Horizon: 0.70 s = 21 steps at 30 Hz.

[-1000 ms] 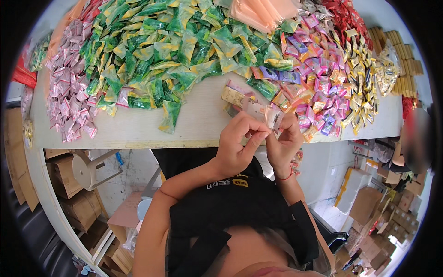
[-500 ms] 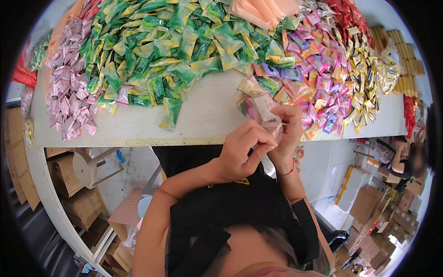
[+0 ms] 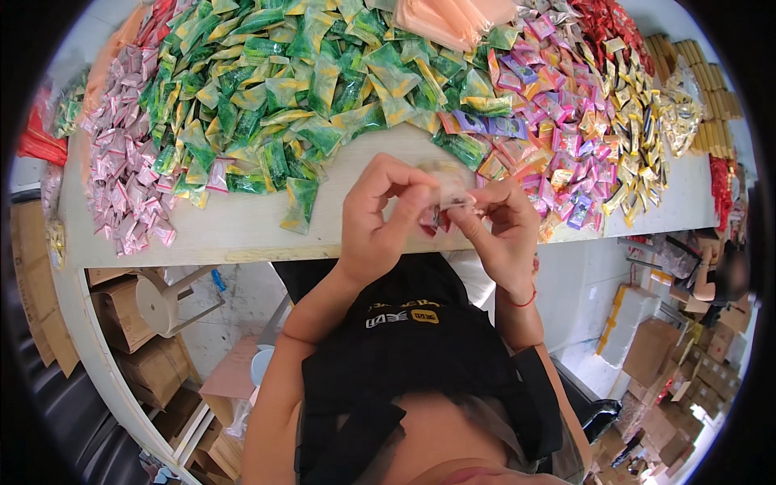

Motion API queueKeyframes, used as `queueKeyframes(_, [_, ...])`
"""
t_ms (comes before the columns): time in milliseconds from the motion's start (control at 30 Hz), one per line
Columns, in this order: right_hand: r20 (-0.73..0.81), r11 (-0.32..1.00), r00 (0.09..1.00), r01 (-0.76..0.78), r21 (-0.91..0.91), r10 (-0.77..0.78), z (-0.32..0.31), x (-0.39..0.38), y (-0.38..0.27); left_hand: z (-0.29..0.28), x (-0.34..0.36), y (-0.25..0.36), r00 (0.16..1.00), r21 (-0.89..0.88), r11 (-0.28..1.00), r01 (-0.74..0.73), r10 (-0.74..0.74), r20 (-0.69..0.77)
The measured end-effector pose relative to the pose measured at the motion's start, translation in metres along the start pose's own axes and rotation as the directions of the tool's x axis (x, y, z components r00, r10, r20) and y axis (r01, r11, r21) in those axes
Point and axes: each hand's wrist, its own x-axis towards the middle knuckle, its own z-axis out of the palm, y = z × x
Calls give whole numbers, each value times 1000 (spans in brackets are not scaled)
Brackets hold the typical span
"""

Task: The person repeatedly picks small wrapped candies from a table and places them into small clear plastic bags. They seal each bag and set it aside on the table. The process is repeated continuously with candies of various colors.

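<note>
Over the table's front edge, my left hand (image 3: 378, 212) and my right hand (image 3: 505, 230) face each other, both closed on a small translucent bag (image 3: 449, 179). Thumb and fingers of each hand pinch it from either side. Some wrapped packets show inside, but motion blurs them. Just beyond my hands lies a heap of green and yellow snack packets (image 3: 323, 85). Pink and purple packets (image 3: 558, 121) spread out to the right of them.
Pale pink packets (image 3: 125, 153) cover the table's left end. Black and gold sticks (image 3: 634, 133) and red packets (image 3: 610, 32) lie at the right. Peach plastic bags (image 3: 453, 23) sit at the back. Below are a stool (image 3: 158, 303) and cardboard boxes (image 3: 153, 368). Another person (image 3: 705, 275) is at far right.
Both hands have shifted, the left one moving left and up from over the bag. The bag has moved slightly left and is now held between both hands' fingertips.
</note>
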Motion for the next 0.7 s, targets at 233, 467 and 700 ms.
queueKeyframes(233, [-77, 981, 996, -36, 188, 51, -4, 8, -1, -9, -9, 10, 999, 435, 900, 42, -42, -10])
queueKeyframes(467, [-42, 977, 995, -76, 199, 86, -28, 4, -5, -11, -6, 16, 999, 450, 892, 41, -30, -33])
queueKeyframes(700, [13, 986, 999, -38, 162, 36, -43, -2, 1, -37, -6, 11, 997, 260, 962, 78, -71, -37])
